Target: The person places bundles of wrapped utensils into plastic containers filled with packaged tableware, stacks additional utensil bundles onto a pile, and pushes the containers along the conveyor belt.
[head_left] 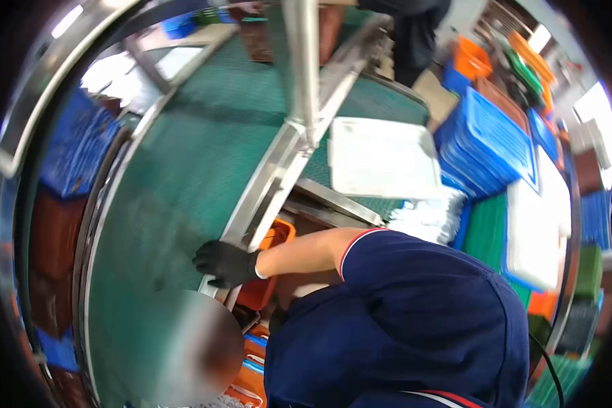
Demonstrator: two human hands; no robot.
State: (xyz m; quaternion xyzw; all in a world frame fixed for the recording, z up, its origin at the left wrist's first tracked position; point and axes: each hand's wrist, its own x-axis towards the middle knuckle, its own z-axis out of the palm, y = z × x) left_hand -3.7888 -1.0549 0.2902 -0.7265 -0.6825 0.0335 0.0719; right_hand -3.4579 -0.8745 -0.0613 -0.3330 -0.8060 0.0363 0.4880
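Observation:
My right hand [230, 264], in a black glove, rests on the metal rail [248, 221] beside the green belt [177, 183]. Its fingers lie apart over the belt's edge, with the thumb separated from them, and nothing shows in its grip. An orange container [277, 234] is just beyond the wrist, partly hidden by the forearm. Orange baskets [255, 350] with blue and white edges sit below the hand. My left hand is not in view.
A metal post [306, 68] rises beside the belt. A white tray [384, 156] lies near stacked blue crates [486, 146] and white lids [532, 234]. A person in dark trousers [418, 41] stands at the top. A round blur hides part of the lower left.

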